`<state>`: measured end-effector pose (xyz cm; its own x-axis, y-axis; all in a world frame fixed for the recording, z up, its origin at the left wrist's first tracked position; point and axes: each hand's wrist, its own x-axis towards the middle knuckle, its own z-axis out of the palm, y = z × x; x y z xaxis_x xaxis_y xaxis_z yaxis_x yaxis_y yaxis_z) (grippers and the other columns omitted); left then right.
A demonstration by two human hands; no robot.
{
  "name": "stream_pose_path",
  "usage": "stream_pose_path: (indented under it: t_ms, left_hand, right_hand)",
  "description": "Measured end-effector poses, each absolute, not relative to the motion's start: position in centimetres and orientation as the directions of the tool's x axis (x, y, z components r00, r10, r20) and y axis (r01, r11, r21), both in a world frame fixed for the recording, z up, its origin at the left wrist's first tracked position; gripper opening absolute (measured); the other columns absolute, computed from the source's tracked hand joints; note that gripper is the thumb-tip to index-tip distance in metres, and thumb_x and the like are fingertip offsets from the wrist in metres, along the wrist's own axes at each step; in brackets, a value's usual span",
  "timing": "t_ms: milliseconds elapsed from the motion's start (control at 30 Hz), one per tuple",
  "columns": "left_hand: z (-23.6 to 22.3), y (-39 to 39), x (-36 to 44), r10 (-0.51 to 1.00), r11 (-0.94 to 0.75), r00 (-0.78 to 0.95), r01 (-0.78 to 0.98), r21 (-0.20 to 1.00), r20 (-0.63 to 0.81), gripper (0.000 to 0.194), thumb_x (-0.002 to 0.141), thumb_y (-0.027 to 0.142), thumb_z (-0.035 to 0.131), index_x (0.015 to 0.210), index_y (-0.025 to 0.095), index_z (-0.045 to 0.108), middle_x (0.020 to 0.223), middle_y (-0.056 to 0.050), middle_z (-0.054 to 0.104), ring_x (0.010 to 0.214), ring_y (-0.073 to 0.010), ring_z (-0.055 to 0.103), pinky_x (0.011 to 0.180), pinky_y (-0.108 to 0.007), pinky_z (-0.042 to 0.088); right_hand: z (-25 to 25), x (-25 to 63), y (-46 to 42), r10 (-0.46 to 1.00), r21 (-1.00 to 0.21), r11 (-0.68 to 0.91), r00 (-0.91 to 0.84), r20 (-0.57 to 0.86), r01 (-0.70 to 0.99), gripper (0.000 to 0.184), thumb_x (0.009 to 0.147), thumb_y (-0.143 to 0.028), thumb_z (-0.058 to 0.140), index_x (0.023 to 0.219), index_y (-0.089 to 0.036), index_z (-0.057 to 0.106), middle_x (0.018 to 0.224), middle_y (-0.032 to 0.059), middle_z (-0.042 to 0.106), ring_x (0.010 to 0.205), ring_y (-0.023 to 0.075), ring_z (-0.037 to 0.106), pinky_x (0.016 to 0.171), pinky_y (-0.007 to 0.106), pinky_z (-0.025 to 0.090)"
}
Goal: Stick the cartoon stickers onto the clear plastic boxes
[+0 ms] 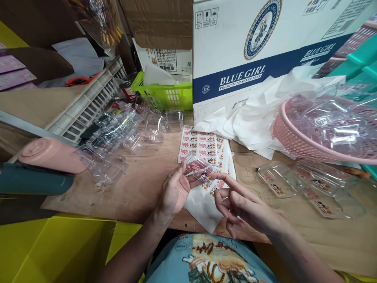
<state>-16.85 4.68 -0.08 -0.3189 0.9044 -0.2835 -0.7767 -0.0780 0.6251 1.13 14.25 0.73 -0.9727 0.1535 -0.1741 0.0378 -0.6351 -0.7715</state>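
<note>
My left hand [175, 190] holds a small clear plastic box [198, 168] by its near end, just above the wooden table. A pink sticker shows on the box. My right hand [235, 202] is right of it, index finger stretched out and touching the box's near right corner, the other fingers loosely curled. Under the box lies a sheet of pink-and-white stickers [203, 145], with more white backing paper [200, 206] below my hands.
Unlabelled clear boxes [118, 135] are piled at the left. Stickered boxes [309, 184] lie at the right below a pink basket [291, 139] full of clear boxes. A Blue Girl carton [250, 51], green basket [173, 96] and white crate [88, 104] stand behind.
</note>
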Motion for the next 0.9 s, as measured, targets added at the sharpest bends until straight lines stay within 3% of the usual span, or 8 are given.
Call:
stream_pose_path:
  t_ms: [667, 900]
  left_hand:
    - [-0.72, 4.58, -17.14, 0.905, -0.1, -0.325, -0.79, 0.605, -0.273, 0.037, 0.097, 0.04, 0.05, 0.115, 0.014, 0.068, 0.114, -0.013, 0.075, 0.11, -0.0292, 0.069, 0.102, -0.049, 0.05]
    - [-0.98, 4.7, -17.27, 0.906, -0.096, -0.329, -0.774, 0.626, -0.268, 0.038, 0.098, 0.041, 0.048, 0.11, 0.012, 0.07, 0.114, -0.012, 0.075, 0.112, -0.0294, 0.068, 0.103, -0.048, 0.05]
  right_hand:
    - [0.8, 0.77, 14.34, 0.197, -0.825, -0.561, -0.957, -0.211, 0.067, 0.05, 0.097, -0.046, 0.055, 0.137, -0.025, 0.034, 0.071, -0.0068, 0.048, 0.046, 0.0038, 0.033, 0.045, 0.023, 0.052]
    - [1.08, 0.73, 14.3, 0.199, -0.831, -0.551, -0.954, -0.223, 0.079, 0.05, 0.097, -0.045, 0.055, 0.138, -0.026, 0.033, 0.07, -0.0068, 0.048, 0.046, 0.0041, 0.033, 0.045, 0.023, 0.051]
